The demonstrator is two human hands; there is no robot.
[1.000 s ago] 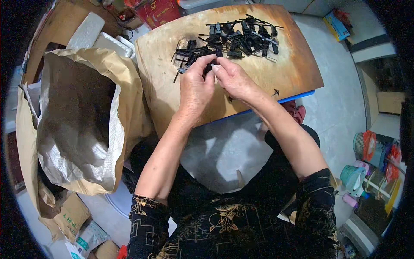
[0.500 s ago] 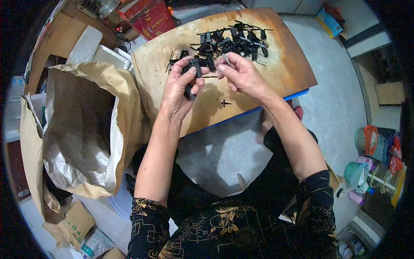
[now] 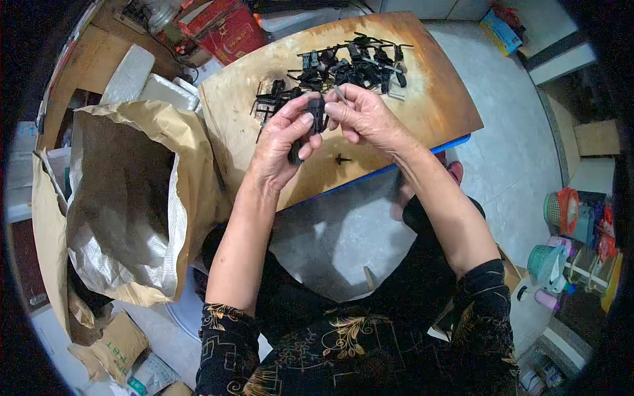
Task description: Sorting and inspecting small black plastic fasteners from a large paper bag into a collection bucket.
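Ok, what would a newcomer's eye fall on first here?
Probably the gaping paper sack at left with its silvery lining. Next, the jumble of black parts toward the far side of the wooden board. Nearer, the left hand grips a black piece, the right hand a slim grey item.

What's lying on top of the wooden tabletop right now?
Jumbled black parts toward the far side of the wooden tabletop; one small black piece lies apart near the front edge. Whatever lies behind the left hand and right hand is covered.
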